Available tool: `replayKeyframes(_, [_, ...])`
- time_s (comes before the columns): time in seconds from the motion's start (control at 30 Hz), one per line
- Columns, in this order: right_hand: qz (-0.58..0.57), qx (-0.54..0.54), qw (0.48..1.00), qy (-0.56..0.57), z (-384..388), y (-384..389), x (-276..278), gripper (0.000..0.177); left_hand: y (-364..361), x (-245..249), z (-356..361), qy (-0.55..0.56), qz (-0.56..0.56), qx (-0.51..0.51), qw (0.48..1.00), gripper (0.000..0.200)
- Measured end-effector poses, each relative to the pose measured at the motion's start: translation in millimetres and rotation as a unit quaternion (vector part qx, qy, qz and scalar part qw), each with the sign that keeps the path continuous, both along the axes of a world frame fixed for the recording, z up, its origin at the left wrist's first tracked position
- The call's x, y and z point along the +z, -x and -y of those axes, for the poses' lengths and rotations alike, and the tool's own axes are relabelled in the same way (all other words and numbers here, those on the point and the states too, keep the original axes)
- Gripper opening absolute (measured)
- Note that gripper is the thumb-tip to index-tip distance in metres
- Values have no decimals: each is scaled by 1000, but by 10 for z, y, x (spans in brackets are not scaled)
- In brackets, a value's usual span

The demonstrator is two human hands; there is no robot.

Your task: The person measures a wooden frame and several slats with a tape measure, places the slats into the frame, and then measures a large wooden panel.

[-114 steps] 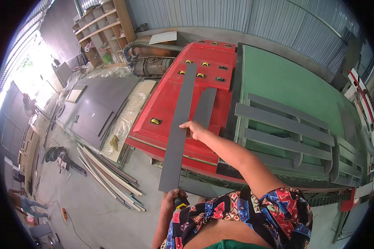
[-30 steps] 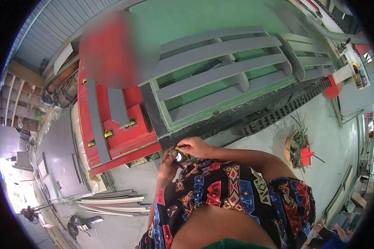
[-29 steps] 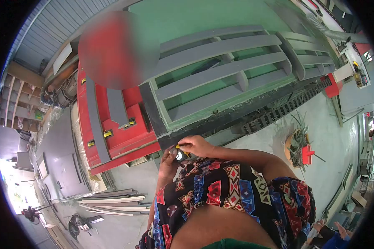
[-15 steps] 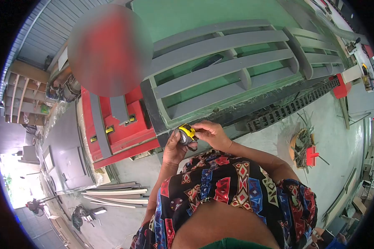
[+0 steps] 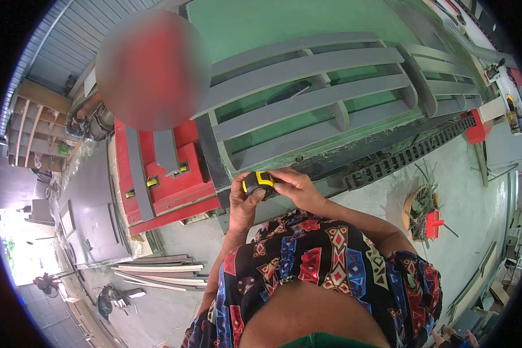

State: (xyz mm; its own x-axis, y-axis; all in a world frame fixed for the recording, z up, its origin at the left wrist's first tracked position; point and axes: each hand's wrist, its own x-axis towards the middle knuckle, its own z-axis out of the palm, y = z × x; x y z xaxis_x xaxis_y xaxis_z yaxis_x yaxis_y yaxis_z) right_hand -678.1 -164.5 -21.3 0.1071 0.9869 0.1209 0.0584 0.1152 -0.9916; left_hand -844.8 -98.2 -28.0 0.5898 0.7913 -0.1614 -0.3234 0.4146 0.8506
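Stretching across the top of the view is a green-topped counter (image 5: 290,17), and it is carrying a big grey slatted frame (image 5: 313,104) with a smaller slatted frame (image 5: 449,87) standing just beside it. To its left, a red surface (image 5: 182,188) is bearing a long grey strip (image 5: 136,168) and a shorter strip (image 5: 166,148), lying side by side and apart. Cut lengths of board (image 5: 159,271) are lying on the floor farther down. The person's left hand (image 5: 242,200) is wrapping round a yellow-and-black tape measure (image 5: 260,181), thumb pressing on its near side, in front of the counter's edge. The right hand (image 5: 298,187) is pinching narrowly at the right end; whether the fingers are gripping the case or the blade's tip, I cannot tell. Half a second ago a pale round face was showing on the case; now a dark side is facing up. That turning is probably an adjustment of the hold; both hands are attending to the tape measure, well apart from the strips.
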Motion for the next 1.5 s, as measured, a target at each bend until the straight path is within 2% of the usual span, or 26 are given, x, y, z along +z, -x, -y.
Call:
replayKeyframes(0.1, [-26,-10,999,18,17,5,39,34,-54,79,14,63,56,28,996,48])
replayKeyframes(0.17, [-116,-11,989,89,33,10,-55,32,-68,94,4,95,101,40,990,47])
replayKeyframes(0.3, [-205,17,968,143,55,-15,-81,31,-69,92,-18,87,119,43,988,46])
replayKeyframes(0.37, [-319,-10,915,246,49,-51,90,24,-73,59,-15,62,103,40,992,46])
replayKeyframes(0.4, [-318,-10,916,244,41,-72,82,24,-70,46,-5,61,104,39,992,46])
replayKeyframes(0.47, [-409,-33,865,289,21,-104,25,19,-46,28,21,-13,15,33,999,46])
replayKeyframes(0.5, [-408,-32,866,288,19,-111,21,19,-20,45,38,-38,-34,21,998,48])
replayKeyframes(0.53, [-384,-41,873,297,19,-110,17,20,-12,37,47,-39,-33,23,998,48])
replayKeyframes(0.6, [-357,-47,881,305,16,-97,-16,21,5,8,61,-136,-70,-19,988,51])
replayKeyframes(0.67, [-276,-29,910,309,27,-70,-91,23,39,7,90,-123,-96,-15,988,55])
replayKeyframes(0.73, [-266,-26,909,320,40,-28,-133,23,96,16,95,-290,-280,-12,915,55])
replayKeyframes(0.8, [-256,-27,908,330,52,-1,-140,23,128,10,120,-312,-282,-4,907,53])
replayKeyframes(0.87, [-297,-7,885,359,47,10,-138,23,151,-14,138,-355,-290,10,889,49])
replayKeyframes(0.93, [-287,1,894,344,15,32,-183,22,191,-49,129,-353,-276,13,894,46])
replayKeyframes(1.07, [-248,27,920,302,-119,71,-167,19,247,104,53,-405,-274,24,872,43])
replayKeyframes(1.13, [-257,23,925,280,-208,108,-115,18,269,243,0,-430,-307,27,848,44])
replayKeyframes(1.27, [-260,29,934,245,-292,133,-54,17,288,370,-78,-441,-305,21,844,48])
replayKeyframes(1.5, [-283,34,922,263,-127,218,-63,15,389,351,-26,-443,-289,-8,849,46])
